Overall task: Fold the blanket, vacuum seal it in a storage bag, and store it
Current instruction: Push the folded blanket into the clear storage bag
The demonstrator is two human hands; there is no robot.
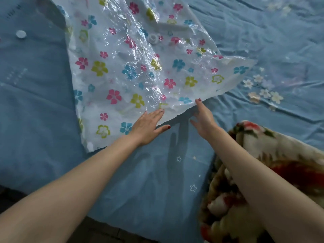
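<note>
A clear plastic storage bag (pixel 140 67) printed with pink, blue and green flowers lies crumpled on the blue bed sheet, its white valve (pixel 153 38) near the top middle. My left hand (pixel 149 124) rests flat on the bag's near edge, fingers spread. Just to its right, my right hand (pixel 204 118) has its fingers apart, and one fingertip touches the lifted edge of the bag. A folded fleece blanket (pixel 273 181) with red and cream flowers sits at the lower right, under my right forearm.
The blue bed sheet (pixel 263 41) with a small white flower print covers the whole bed. A white round cap (pixel 21 34) lies at the far left. The bed's near edge and dark floor (pixel 10 195) show at the lower left.
</note>
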